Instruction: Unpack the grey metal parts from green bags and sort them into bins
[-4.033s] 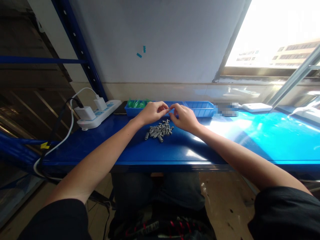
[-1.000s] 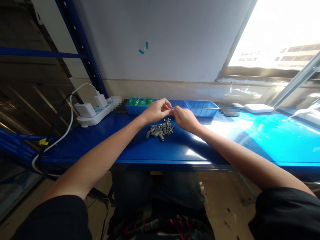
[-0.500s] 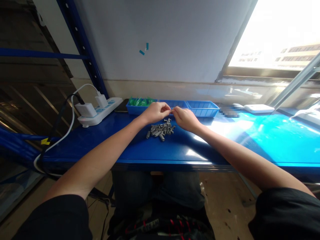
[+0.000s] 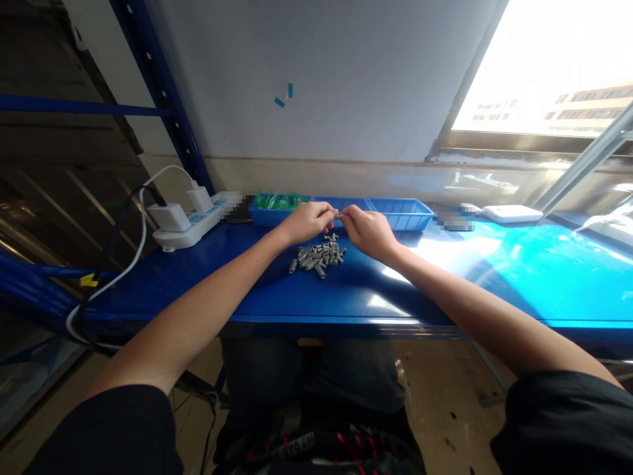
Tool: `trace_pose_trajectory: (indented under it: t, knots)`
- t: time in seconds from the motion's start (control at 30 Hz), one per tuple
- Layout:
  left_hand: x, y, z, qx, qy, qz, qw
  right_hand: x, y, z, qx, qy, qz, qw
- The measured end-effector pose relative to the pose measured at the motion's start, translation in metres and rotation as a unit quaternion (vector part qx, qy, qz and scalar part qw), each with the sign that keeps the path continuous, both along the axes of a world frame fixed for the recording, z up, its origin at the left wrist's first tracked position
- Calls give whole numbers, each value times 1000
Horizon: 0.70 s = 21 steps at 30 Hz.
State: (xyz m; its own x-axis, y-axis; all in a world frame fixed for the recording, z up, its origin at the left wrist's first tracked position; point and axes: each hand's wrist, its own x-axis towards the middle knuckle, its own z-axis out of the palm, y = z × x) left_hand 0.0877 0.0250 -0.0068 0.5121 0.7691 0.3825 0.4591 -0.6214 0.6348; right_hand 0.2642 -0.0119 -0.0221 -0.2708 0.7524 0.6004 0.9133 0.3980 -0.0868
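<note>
My left hand [image 4: 307, 223] is closed in a pinch, with a small metal part [image 4: 337, 214] showing at its fingertips. Facing it, my right hand [image 4: 366, 231] also pinches, its thumb and finger meeting at the same spot; whatever they grip is too small to make out. Just below both hands, a pile of small grey metal cylinders and screws [image 4: 319, 256] lies on the blue table [image 4: 277, 297]. Behind the hands stands a blue divided tray [image 4: 403, 214], with green pieces [image 4: 279, 200] in its left compartment.
A white power strip [image 4: 198, 227] with two plugged adapters stands at the left, its cables running down over the table edge. A white flat box [image 4: 512, 214] lies at the back right near the window. A blue rack post [image 4: 165, 89] rises at the left.
Both hands stay nearly in place. The fingertips have shifted slightly, and the small metal part between them now shows more clearly. The pile looks the same.
</note>
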Motion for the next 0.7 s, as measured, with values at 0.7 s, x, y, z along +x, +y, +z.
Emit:
trace_pose_trajectory:
  t: [0.7]
  knots:
    - [1,-1,2,-13,-68,-17,997,4,1,-4,42,48,75,995]
